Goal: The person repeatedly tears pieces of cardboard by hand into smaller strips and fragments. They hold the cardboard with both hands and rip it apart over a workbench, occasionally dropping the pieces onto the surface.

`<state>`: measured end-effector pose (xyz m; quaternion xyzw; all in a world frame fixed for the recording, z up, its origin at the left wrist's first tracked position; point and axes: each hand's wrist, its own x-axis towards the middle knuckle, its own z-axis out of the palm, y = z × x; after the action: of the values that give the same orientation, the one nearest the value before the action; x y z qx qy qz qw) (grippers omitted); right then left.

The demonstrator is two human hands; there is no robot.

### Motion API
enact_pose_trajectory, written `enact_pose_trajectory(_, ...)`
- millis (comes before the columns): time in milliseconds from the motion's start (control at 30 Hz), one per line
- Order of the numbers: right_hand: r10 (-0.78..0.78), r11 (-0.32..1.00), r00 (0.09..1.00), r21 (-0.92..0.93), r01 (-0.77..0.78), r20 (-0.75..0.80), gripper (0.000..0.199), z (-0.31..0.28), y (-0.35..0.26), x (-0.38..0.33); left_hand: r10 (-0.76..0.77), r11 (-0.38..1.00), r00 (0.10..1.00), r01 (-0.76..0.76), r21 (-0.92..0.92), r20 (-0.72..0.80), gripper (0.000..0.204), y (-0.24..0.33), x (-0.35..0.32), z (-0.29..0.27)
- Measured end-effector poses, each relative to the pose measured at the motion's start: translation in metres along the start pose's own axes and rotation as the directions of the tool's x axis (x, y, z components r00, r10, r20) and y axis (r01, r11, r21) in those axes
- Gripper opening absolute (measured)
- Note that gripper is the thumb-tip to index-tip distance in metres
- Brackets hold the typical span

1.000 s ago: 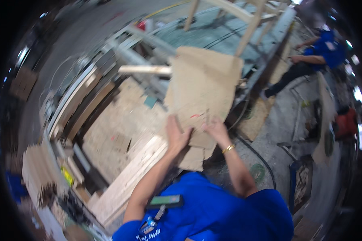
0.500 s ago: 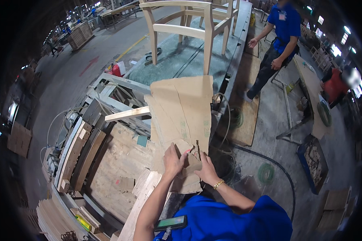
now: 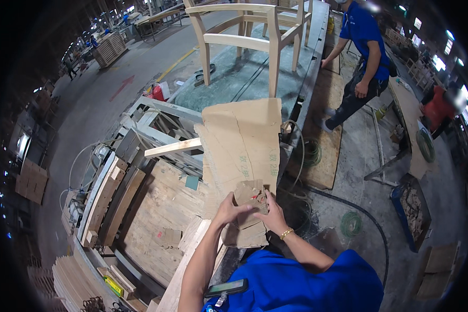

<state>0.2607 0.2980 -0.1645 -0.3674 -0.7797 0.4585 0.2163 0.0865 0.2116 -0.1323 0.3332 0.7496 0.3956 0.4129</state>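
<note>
Remote view, head camera. Both hands are partly closed: the left hand (image 3: 231, 209) and right hand (image 3: 272, 216) grip a torn cardboard piece (image 3: 249, 193) from its 2 sides, thumbs inward. I judge the 2-sided hold steadies the limp, creased scrap. It sits in front of the wearer's body, over the near end of a large cardboard sheet (image 3: 244, 138), which probably serves as a work surface.

A wooden strip (image 3: 171, 147) meets the sheet's left edge; I cannot tell whether it props the sheet. Beyond, 1 wooden chair frame (image 3: 239, 39) stands upright on the green-topped counter (image 3: 189, 99), presumably set there for access from several sides. A co-worker in blue (image 3: 366, 36) leans beside that counter.

Writing: green printed characters on the sheet, not transcribed; a red mark on the torn piece. Lower left, a yellow package (image 3: 113, 286) bears print too small for me to read. I make out no brand.
</note>
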Motion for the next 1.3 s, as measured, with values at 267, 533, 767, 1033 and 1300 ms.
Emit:
enact_pose_trajectory(267, -0.167, 0.883, 0.986, 0.447, 0.143, 0.013, 0.095, -0.004, -0.013, 0.004, 0.098, 0.892, 0.97, -0.185, -0.412, -0.223, 0.072, 0.004, -0.064, 0.01)
enact_pose_trajectory(533, -0.049, 0.759, 0.933, 0.62, -0.197, 0.356, 0.049, 0.019, -0.066, 0.004, 0.082, 0.774, 0.922, -0.298, -0.559, -0.377, 0.08, -0.002, -0.083, 0.026)
enact_pose_trajectory(767, -0.209, 0.77, 0.822, 0.607, -0.195, 0.53, 0.076, 0.049, -0.067, 0.021, -0.214, 0.67, 0.83, -0.258, -0.696, -0.515, 0.078, -0.051, -0.112, -0.03)
enact_pose_trajectory(1033, -0.009, 0.979, 0.967, 0.201, -0.044, 0.256, 0.041, 0.059, -0.03, 0.026, -0.524, 0.437, 0.64, -0.364, -0.823, -0.562, 0.066, -0.27, -0.184, -0.164)
enact_pose_trajectory(1300, -0.053, 0.997, 0.987, -0.041, 0.06, 0.152, 0.026, 0.079, -0.026, 0.003, -0.882, 0.433, -0.045, 0.319, -0.843, -0.469, 0.077, -0.395, -0.214, -0.168)
